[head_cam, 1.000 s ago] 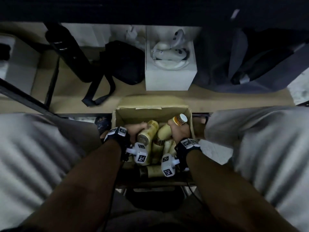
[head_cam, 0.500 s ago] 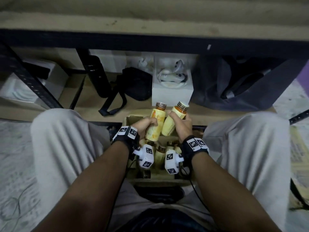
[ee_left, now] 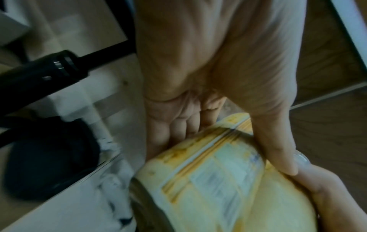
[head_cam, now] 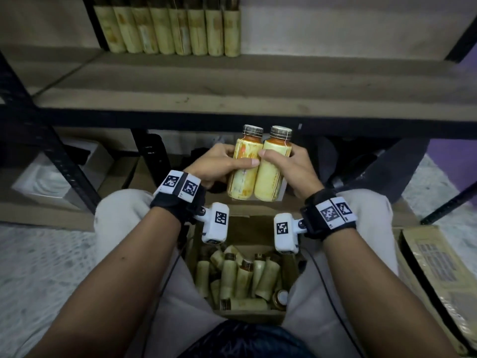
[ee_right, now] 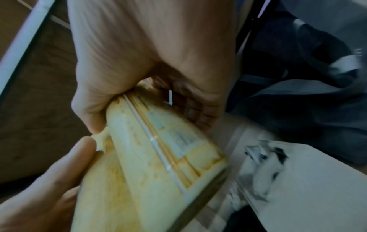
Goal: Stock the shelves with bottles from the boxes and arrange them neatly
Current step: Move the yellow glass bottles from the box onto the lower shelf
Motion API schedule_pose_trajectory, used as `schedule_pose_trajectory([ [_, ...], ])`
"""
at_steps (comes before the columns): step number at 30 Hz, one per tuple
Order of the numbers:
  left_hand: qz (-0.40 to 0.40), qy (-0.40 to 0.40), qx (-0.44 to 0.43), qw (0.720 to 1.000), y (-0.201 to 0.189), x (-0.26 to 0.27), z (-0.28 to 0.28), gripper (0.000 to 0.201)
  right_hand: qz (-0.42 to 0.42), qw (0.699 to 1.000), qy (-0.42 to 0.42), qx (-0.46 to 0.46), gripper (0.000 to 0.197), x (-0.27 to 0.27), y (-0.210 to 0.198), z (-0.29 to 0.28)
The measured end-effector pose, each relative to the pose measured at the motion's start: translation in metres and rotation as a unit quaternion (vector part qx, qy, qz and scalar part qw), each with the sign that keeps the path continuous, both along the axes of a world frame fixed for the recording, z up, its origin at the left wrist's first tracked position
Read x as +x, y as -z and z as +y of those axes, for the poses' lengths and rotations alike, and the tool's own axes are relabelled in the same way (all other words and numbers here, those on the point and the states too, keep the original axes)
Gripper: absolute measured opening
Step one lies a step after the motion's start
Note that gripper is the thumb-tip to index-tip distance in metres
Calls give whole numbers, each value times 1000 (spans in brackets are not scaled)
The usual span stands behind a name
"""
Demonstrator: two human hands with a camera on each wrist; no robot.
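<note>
The left hand grips 1 yellow bottle, thumb across its label; the right hand grips a second bottle the same way. The 2 stand upright, touching side by side, raised above the open box between the knees. More bottles lie jumbled in the box at 6 o'clock. On the shelf at 12 o'clock, a row of 8 bottles stands at the back. A closed carton lies at 4 o'clock
</note>
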State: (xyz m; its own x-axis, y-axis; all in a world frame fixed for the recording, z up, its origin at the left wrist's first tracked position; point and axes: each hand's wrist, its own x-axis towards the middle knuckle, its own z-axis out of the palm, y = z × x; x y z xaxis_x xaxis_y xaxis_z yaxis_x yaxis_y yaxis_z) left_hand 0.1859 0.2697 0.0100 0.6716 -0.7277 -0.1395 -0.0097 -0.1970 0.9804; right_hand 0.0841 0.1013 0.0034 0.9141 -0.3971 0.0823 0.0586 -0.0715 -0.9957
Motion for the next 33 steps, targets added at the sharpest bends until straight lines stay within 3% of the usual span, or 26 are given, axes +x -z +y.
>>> schedule_pose_trajectory([
  [7, -88, 13, -65, 994, -85, 17, -13, 45, -68, 997, 3, -27, 23, 25, -84, -14],
  [11, -135, -7, -60, 989, -126, 36, -21, 52, -83, 993, -6, -79, 12, 44, -128, -25],
  [18, -202, -52, -17, 978, -193, 86, -45, 40, -41, 982, -10, -183, 33, 90, -175, -54],
  [22, -259, -61, 68, 962, -213, 116, -69, 58, -1, 962, 1, -274, 34, 122, -187, -75],
  [27, -313, -53, 152, 936, -221, 158, -102, 55, 60, 929, 28, -364, 35, 168, -197, -104],
  [31, -345, -97, 165, 919, -220, 193, -129, 87, 70, 923, 21, -378, 36, 206, -202, -129],
  [33, -367, -110, 166, 909, -221, 212, -142, 83, 82, 927, 32, -365, 42, 226, -203, -141],
])
